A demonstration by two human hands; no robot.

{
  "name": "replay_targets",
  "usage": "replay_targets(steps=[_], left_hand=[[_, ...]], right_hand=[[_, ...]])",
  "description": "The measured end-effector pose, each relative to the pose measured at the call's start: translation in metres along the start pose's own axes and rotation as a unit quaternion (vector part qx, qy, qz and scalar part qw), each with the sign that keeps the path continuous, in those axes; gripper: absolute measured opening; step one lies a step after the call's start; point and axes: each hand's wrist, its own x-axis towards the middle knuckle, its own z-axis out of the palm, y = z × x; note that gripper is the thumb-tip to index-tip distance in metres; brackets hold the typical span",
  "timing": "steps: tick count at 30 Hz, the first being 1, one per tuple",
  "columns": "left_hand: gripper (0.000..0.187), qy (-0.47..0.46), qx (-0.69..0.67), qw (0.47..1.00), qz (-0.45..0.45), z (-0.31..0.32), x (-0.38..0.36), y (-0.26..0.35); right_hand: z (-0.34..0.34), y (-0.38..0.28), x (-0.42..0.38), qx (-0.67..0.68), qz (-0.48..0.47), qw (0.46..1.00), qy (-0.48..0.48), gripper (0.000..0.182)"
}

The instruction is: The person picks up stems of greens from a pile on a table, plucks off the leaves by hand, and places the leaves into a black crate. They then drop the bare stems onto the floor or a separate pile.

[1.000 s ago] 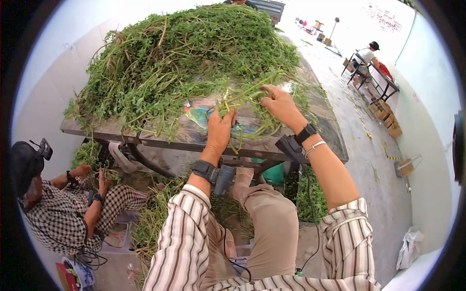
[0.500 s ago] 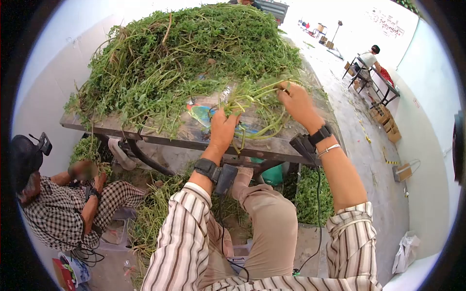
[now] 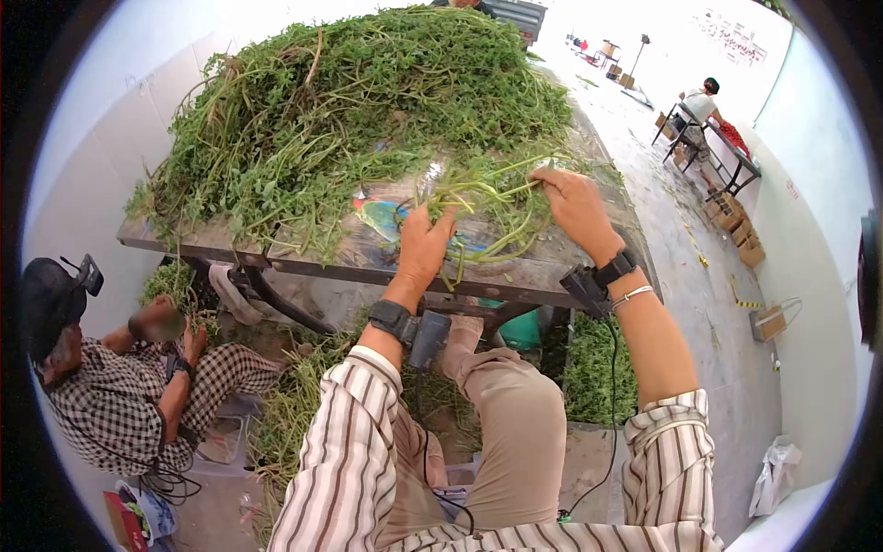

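Over the front edge of the wooden table (image 3: pixel 543 276), my left hand (image 3: pixel 426 245) is closed around a few leafy green stems (image 3: pixel 483 191). My right hand (image 3: pixel 572 204), to the right and slightly higher, pinches the other end of a stem, so the stems stretch between both hands. Long bare stalks (image 3: pixel 515 241) curve down onto the tabletop below them. A large pile of leafy green plants (image 3: pixel 368 110) covers most of the table beyond my hands. Next to my left hand lies a colourful printed sheet (image 3: pixel 378 219), partly hidden under greens.
At the left a person in a checked shirt (image 3: pixel 101 405) sits low, handling greens. More cut stems (image 3: pixel 294 414) lie on the floor, and a crate of greens (image 3: pixel 600 368) stands beneath the table. Far right, another person (image 3: pixel 701 103) sits by a table, near cardboard boxes (image 3: pixel 731 221).
My right hand has moved a little to the right and down, still pinching a stem. My left hand stays almost in place on the stems.
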Motion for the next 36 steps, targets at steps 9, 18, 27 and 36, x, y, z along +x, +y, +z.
replay_targets(steps=[9, 18, 27, 36], left_hand=[[0.03, -0.003, -0.004, 1.0, 0.0, 0.001, 0.002, -0.006], [0.028, -0.008, -0.039, 0.999, 0.001, -0.002, 0.002, -0.006], [0.031, 0.003, -0.065, 0.998, -0.021, 0.002, -0.002, 0.011], [0.033, -0.005, -0.049, 0.999, -0.004, 0.001, -0.002, 0.012]], right_hand=[[0.011, 0.007, -0.001, -0.007, 0.074, 0.994, 0.081, 0.025], [-0.086, 0.024, -0.098, 0.067, 0.242, 0.947, 0.2, 0.025], [-0.14, 0.099, -0.256, -0.025, 0.399, 0.907, 0.132, 0.028], [-0.106, 0.07, -0.201, 0.142, 0.416, 0.889, 0.124, 0.029]])
